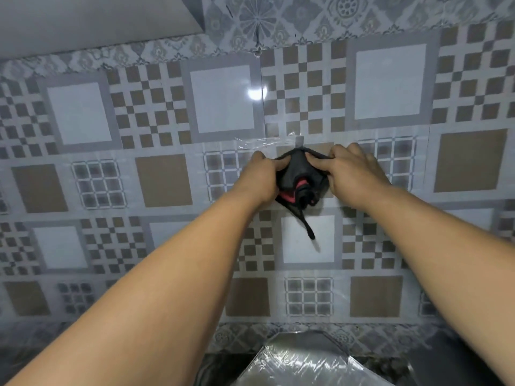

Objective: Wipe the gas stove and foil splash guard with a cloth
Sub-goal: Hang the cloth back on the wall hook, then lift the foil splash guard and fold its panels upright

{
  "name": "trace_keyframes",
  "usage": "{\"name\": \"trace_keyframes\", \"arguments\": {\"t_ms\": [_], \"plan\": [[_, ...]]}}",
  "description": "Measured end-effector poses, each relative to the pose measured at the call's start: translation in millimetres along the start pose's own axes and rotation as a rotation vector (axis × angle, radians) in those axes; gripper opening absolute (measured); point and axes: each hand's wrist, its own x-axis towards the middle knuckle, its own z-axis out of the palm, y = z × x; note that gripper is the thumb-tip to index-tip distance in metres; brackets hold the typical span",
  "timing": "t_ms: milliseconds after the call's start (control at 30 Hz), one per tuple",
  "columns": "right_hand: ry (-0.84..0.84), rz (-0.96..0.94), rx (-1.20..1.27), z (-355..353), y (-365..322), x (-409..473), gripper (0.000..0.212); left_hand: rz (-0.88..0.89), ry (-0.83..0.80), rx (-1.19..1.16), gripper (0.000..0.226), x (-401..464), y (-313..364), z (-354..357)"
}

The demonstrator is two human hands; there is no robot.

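Note:
A dark grey cloth (297,174) with a pink-red strip hangs bunched at a small hook (299,140) on the tiled wall, a thin dark tail dangling below it. My left hand (260,176) grips the cloth's left side. My right hand (351,169) pinches its upper right edge, fingers pressed on the fabric. Both arms reach up and forward to the wall. The shiny foil splash guard (303,358) shows at the bottom middle, only its crinkled top in view. The gas stove is out of sight.
Patterned grey, brown and white tiles (217,104) cover the whole wall. A strip of clear tape (256,142) sits left of the hook. A grey slanted surface (97,18) fills the top left corner. A dark counter edge (457,355) lies at the bottom right.

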Motion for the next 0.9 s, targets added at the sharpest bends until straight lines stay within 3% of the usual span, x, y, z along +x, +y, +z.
{"name": "trace_keyframes", "arguments": {"t_ms": [33, 67, 133, 167, 233, 333, 600, 900], "plan": [[-0.011, 0.052, 0.034, 0, -3, -5, 0.123, 0.002, -0.009, 0.008, 0.054, -5, 2, 3], [-0.032, 0.066, 0.054, -2, -7, -11, 0.117, -0.014, -0.020, -0.005, 0.057, -9, 4, 5], [-0.075, 0.057, -0.010, -2, -15, -23, 0.055, -0.052, -0.022, -0.049, 0.058, -15, 8, 7], [-0.090, 0.049, -0.011, -3, -19, -30, 0.051, -0.064, -0.033, -0.070, 0.058, -21, 9, 5], [-0.153, 0.066, 0.018, -3, -22, -51, 0.062, -0.081, -0.047, -0.102, 0.056, -41, 8, 1], [-0.177, 0.077, 0.119, 0, -25, -88, 0.060, -0.107, -0.037, -0.153, 0.054, -83, 0, -4], [-0.467, 0.107, 0.434, 10, -74, -196, 0.054, -0.313, -0.123, -0.277, 0.055, -232, -50, -12], [-0.650, 0.055, 0.463, 22, -168, -313, 0.053, -0.501, -0.183, -0.254, 0.047, -423, -98, -52]]}}
